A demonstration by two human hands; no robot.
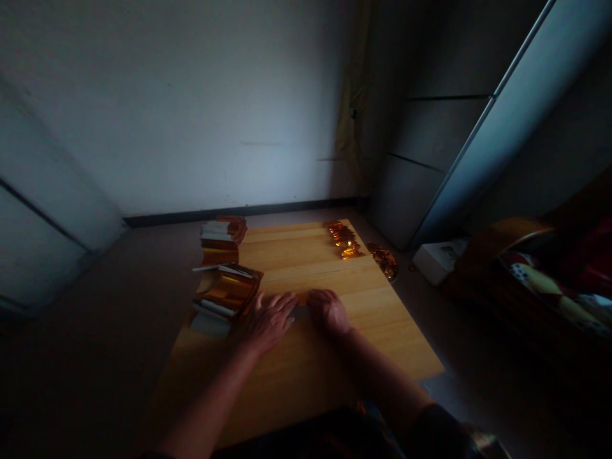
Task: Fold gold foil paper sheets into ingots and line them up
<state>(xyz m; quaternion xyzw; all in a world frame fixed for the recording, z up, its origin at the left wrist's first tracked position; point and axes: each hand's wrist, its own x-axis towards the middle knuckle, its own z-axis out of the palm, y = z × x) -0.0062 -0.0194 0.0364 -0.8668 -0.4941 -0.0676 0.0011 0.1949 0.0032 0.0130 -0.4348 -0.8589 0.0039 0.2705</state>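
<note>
My left hand (271, 323) lies flat on the wooden table, fingers stretched and slightly spread. A small strip of amber film (302, 298) shows between my two hands, mostly covered. At its right end my right hand (329, 311) is closed, its curled fingers around the film's edge; the fingertips are hidden. Just left of my left hand lies a stack of curved amber film sheets (229, 290) with whitish strips. Behind it is another pile of amber sheets (222, 236) with pale edges.
Shiny crumpled amber pieces (345, 241) lie at the table's (373, 306) far right corner. More shiny amber scraps (384, 262) sit lower, beyond the right edge. A white box (437, 260) and a wooden chair (519, 226) stand to the right. A wall (215, 115) rises behind.
</note>
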